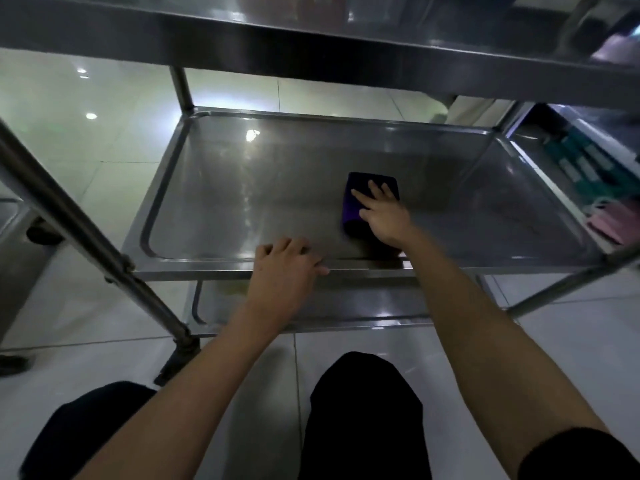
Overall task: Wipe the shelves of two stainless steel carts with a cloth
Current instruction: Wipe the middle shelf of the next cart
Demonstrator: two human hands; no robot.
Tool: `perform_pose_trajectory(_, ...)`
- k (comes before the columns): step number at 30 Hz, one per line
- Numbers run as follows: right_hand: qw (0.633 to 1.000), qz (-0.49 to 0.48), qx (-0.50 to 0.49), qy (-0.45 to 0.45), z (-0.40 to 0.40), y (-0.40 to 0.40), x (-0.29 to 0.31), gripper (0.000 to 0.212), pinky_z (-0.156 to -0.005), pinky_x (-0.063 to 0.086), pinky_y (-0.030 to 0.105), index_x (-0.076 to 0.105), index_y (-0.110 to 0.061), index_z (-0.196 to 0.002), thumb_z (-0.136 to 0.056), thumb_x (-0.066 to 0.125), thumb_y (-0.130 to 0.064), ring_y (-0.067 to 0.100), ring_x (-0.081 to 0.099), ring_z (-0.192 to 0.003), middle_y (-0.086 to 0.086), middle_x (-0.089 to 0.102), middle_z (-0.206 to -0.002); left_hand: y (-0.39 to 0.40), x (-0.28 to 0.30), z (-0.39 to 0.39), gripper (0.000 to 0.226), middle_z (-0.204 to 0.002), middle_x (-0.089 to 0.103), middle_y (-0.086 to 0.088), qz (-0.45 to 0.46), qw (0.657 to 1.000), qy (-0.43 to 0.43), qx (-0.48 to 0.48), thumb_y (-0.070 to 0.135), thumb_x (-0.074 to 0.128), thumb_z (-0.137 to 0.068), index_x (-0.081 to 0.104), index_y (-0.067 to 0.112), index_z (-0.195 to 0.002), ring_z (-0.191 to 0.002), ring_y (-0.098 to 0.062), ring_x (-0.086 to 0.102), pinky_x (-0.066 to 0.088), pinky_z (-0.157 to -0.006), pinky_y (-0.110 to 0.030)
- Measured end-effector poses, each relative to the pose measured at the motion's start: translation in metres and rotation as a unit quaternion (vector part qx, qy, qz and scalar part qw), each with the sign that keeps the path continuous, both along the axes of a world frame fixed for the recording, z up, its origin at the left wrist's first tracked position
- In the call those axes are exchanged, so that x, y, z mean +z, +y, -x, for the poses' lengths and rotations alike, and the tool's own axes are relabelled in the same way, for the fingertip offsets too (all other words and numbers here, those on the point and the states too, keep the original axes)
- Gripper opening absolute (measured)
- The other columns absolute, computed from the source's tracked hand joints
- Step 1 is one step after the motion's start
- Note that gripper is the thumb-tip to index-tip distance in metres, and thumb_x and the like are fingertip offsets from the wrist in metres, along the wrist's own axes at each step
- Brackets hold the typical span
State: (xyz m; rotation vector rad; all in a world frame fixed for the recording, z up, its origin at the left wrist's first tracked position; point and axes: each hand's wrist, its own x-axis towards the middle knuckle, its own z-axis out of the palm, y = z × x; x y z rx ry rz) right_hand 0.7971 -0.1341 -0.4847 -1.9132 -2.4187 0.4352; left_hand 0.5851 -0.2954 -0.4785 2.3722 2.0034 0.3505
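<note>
**Fingers spread flat on a purple cloth, middle shelf**

Fingers point(360, 197) of the right hand point(384, 216) lie straight and fanned apart, palm down on a folded purple cloth point(356, 209), pressing it against the middle shelf point(277, 202) of the stainless steel cart point(180, 88). The cloth sits right of the shelf's centre and toward its near side, its far edge showing beyond the fingertips and its near end partly covered by the palm and wrist.

The left hand point(284, 268) rests on the shelf's near rim, just left of the right forearm. Its fingers curl loosely over the raised edge, knuckles up, thumb laid along the rim toward the right; whether they truly clamp the lip or only rest there is hard to tell from above.

The shelf is a shallow tray with a raised border and rounded inner corners, and ceiling lights glint on its surface. Above it, the underside of the top shelf point(311, 32) crosses the upper part of the view. Below, a strip of the bottom shelf point(346, 306) shows between the two forearms. A slanted metal leg point(86, 233) of the cart runs across the left.

At the right, a second cart point(540, 147) stands just beside the first, holding teal boxes point(588, 164) and something pink point(613, 223), blurred. The person's knees in dark trousers point(363, 410) show above the pale tiled floor point(86, 109).
</note>
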Motion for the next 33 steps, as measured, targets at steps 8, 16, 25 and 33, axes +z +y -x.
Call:
perform_pose_trajectory(8,0.999,-0.012,0.033,-0.001,-0.032,-0.076,0.004,0.051,-0.123,0.009,0.053,0.030,-0.030,-0.156,-0.106,0.037,-0.025,0.027,-0.003,-0.155,0.001,0.005,-0.168,0.003,-0.001,0.000,0.028,-0.121,0.063,0.005,-0.012,0.997,-0.078,0.012,0.051,0.060,-0.092,0.075,0.033,-0.106,-0.113,-0.025,0.055,0.044,-0.092,-0.043)
perform_pose_trajectory(16,0.998,-0.059,0.012,0.035,0.033,-0.140,-0.003,0.051,-0.121,-0.002,0.042,0.024,-0.047,-0.153,-0.103,0.027,-0.039,0.010,-0.009,-0.153,-0.014,0.001,-0.167,0.004,-0.002,0.005,0.026,-0.123,0.061,0.002,-0.012,0.998,-0.054,0.003,0.042,0.056,-0.097,0.072,0.027,-0.111,-0.118,-0.027,0.050,0.040,-0.095,-0.047)
perform_pose_trajectory(25,0.993,-0.107,0.008,0.057,0.037,-0.158,0.003,0.047,-0.124,0.006,0.044,0.035,-0.036,-0.153,-0.106,0.035,-0.030,0.013,0.000,-0.154,-0.008,0.013,-0.167,-0.004,-0.004,0.022,0.025,-0.128,0.059,0.005,-0.006,0.999,-0.046,-0.005,0.043,0.052,-0.099,0.070,0.033,-0.113,-0.122,-0.024,0.049,0.039,-0.097,-0.047)
perform_pose_trajectory(33,0.993,-0.106,-0.027,0.045,0.016,-0.167,0.008,0.048,-0.125,-0.001,0.042,0.032,-0.034,-0.155,-0.108,0.033,-0.026,0.013,-0.004,-0.154,-0.007,0.011,-0.167,-0.014,-0.007,0.049,0.014,-0.106,0.064,0.003,-0.058,0.997,-0.033,-0.024,0.028,0.053,-0.101,0.065,0.026,-0.093,-0.079,-0.025,0.066,0.042,-0.079,-0.038)
